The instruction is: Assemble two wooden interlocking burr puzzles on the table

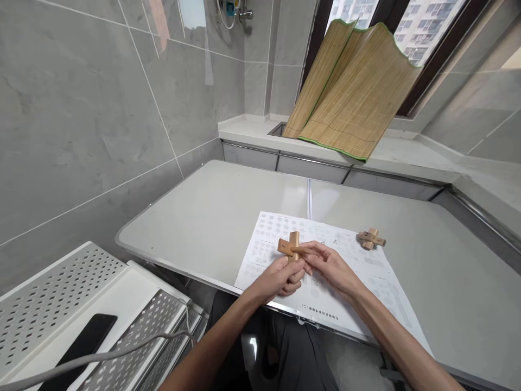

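Observation:
My left hand (pixel 283 278) is closed around the lower end of a cross-shaped wooden interlocking puzzle (pixel 293 239), keeping it just above the printed sheet. One block of the puzzle stands upright while another sticks out to the left. From the right, my right hand (pixel 330 265) pinches a thin wooden stick-like piece (pixel 306 250) that meets the middle of the puzzle. Fingers cover the joint, so how far the piece sits inside cannot be seen. A second wooden interlocking puzzle (pixel 371 239), made of crossed blocks, rests on the right edge of the sheet.
Under my hands a white sheet (pixel 252 266) with printed diagrams lies on the pale folding table (pixel 195 217). At lower left, a black phone (pixel 87 339) and a grey cable (pixel 142 343) rest on a perforated white rack. A bamboo mat (pixel 354 92) leans against the window behind.

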Available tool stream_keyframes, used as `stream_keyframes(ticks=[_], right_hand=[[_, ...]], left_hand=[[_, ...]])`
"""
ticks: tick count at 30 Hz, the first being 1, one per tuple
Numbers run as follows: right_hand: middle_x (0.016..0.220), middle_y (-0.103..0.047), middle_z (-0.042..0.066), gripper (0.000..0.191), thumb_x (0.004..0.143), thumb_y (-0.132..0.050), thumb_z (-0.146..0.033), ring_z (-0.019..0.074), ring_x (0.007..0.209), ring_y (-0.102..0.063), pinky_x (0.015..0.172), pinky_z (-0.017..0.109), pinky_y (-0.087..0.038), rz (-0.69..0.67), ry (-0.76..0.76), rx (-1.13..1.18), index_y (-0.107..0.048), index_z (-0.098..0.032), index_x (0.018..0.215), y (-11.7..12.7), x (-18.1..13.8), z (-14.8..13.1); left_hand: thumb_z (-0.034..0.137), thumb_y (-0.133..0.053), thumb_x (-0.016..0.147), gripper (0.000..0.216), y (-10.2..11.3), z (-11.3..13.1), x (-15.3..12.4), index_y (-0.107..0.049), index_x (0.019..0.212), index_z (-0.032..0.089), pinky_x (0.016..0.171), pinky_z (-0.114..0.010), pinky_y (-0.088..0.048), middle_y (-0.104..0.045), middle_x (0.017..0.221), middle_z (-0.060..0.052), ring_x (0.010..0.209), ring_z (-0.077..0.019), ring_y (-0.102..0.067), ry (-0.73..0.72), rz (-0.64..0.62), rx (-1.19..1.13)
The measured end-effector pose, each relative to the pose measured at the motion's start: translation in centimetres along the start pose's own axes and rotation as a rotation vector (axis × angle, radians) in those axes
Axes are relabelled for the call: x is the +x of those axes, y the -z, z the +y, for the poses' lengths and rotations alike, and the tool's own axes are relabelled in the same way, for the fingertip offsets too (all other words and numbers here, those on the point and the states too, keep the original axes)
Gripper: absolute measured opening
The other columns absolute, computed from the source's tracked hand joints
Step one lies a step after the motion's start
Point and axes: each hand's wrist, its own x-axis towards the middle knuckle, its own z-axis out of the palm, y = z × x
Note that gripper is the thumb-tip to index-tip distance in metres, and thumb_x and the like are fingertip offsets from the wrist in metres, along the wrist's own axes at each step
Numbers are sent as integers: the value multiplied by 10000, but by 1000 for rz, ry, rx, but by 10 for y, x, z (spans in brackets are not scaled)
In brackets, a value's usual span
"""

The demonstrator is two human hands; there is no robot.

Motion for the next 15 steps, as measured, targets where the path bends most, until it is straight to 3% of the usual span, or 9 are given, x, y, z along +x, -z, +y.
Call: stream_keyframes(ticks=[7,11,15], right_hand=[[739,-629,-18,403,868,-799,-547,150,637,-537,729,339,-452,-98,-42,-32,-705,-219,1084,13,-10,-6],[713,-600,-26,421,866,-793,-573,155,636,-523,720,336,-449,-93,-43,-41,-703,-224,1083,14,-10,-7],[782,-624,-11,399,861,-813,-545,150,652,-540,760,351,-476,-56,-23,31,-713,-226,1079,10,-10,-5]], left_hand=[[669,-592,955,522,1,-3,-1,-424,770,210,402,-219,-125,-231,625,110,437,-40,-170,23,-209,44],[679,-612,938,536,1,-3,-1,-419,761,211,416,-226,-114,-219,629,112,441,-39,-159,23,-193,46],[695,-596,940,547,0,-1,0,-418,758,211,405,-216,-102,-219,630,113,447,-38,-144,39,-101,12]])
